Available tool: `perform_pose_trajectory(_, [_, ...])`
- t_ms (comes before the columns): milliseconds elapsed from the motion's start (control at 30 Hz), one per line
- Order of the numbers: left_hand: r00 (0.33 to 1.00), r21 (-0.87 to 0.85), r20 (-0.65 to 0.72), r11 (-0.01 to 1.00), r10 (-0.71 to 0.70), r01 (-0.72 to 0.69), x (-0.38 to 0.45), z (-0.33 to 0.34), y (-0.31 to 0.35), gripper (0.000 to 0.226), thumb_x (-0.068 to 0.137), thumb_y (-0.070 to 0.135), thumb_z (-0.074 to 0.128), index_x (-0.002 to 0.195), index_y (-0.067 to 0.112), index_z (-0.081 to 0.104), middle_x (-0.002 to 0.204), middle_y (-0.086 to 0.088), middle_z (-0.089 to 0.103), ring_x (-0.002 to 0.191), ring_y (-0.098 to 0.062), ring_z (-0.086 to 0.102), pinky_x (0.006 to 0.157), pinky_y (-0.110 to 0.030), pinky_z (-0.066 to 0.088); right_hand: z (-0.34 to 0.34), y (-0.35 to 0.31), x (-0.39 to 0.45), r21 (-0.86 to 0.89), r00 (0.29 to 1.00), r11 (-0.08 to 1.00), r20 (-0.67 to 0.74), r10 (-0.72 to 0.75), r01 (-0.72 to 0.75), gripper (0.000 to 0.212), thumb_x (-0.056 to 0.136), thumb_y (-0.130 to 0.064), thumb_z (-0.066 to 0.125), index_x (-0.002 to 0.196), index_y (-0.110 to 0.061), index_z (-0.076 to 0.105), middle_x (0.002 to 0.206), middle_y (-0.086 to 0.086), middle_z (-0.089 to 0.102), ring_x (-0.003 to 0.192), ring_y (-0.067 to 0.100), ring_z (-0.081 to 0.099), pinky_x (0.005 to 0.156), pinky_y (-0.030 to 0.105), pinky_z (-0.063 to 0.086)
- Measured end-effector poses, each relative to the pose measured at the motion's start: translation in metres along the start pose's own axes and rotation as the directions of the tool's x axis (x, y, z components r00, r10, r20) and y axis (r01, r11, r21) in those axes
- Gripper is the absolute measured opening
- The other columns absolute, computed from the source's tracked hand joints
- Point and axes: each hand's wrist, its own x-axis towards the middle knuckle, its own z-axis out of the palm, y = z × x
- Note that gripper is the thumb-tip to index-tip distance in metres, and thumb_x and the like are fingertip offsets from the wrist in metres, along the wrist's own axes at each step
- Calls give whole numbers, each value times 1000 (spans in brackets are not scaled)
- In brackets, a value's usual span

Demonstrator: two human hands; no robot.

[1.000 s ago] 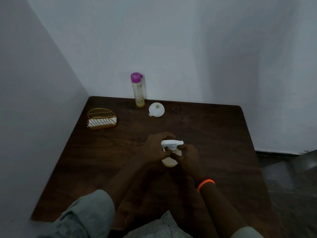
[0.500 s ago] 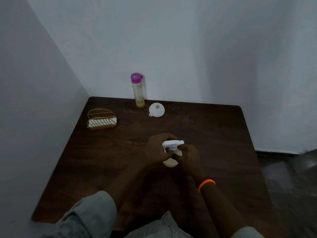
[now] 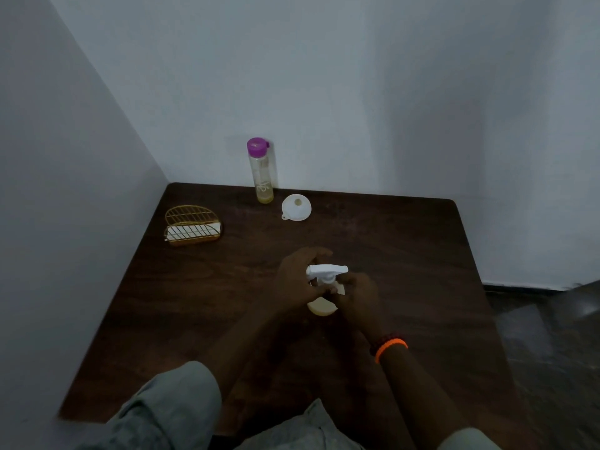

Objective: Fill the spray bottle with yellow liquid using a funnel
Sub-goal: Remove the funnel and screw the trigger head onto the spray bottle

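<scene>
The spray bottle (image 3: 321, 307) stands mid-table, pale yellowish body with a white trigger head (image 3: 326, 270) on top. My left hand (image 3: 297, 284) wraps its left side. My right hand (image 3: 357, 298) grips the collar under the trigger head from the right. Most of the bottle's body is hidden by my fingers. A white funnel (image 3: 296, 207) lies at the back of the table. Just left of it, a clear bottle with a purple cap (image 3: 260, 170) holds a little yellow liquid at its bottom.
A gold wire holder with white paper (image 3: 193, 226) sits at the back left of the dark wooden table (image 3: 406, 254). White walls close the left and far sides. The table's right edge drops to a dark floor (image 3: 552, 336).
My hands stay on the spray bottle, with fingers shifting slightly around the collar. The trigger head has turned a little. Nothing else moved.
</scene>
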Motion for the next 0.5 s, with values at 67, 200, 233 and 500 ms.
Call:
perform_pose_trajectory(67, [1000, 6, -10, 1000, -17, 17, 1, 0, 1, 62, 66, 25, 90, 122, 16, 65, 118, 4, 69, 101, -3, 62, 84, 0, 40, 0, 0, 0, 14, 1000, 1000, -12, -14, 14, 41, 77, -35, 81, 110, -13, 72, 109, -3, 66, 97, 11, 59, 69, 16, 36])
perform_pose_trajectory(200, [999, 2, 37, 1000, 5, -5, -1, 1, 1, 57, 70, 17, 81, 124, 16, 64, 117, 5, 69, 102, -3, 65, 87, -5, 44, 0, 2, -1, 31, 999, 999, -39, -13, 14, 44, 75, -27, 84, 112, -7, 70, 112, 5, 64, 100, 12, 55, 76, 21, 33])
perform_pose_trajectory(233, [999, -1, 35, 1000, 3, -3, -2, 0, 2, 56, 70, 18, 81, 124, 16, 64, 117, 5, 69, 103, -3, 64, 88, -6, 44, 0, 3, 0, 28, 999, 999, -33, -29, 30, 42, 75, -27, 84, 111, -8, 71, 112, 6, 67, 98, 12, 56, 74, 20, 34])
perform_pose_trajectory(500, [998, 35, -18, 998, -58, 58, 1, 3, 2, 63, 67, 27, 89, 125, 18, 63, 116, 5, 68, 97, -3, 61, 83, 0, 39, -2, 5, 1, -2, 996, 996, -1, -94, 94, 35, 81, -28, 80, 109, -10, 72, 90, -15, 56, 83, 0, 50, 65, 7, 35])
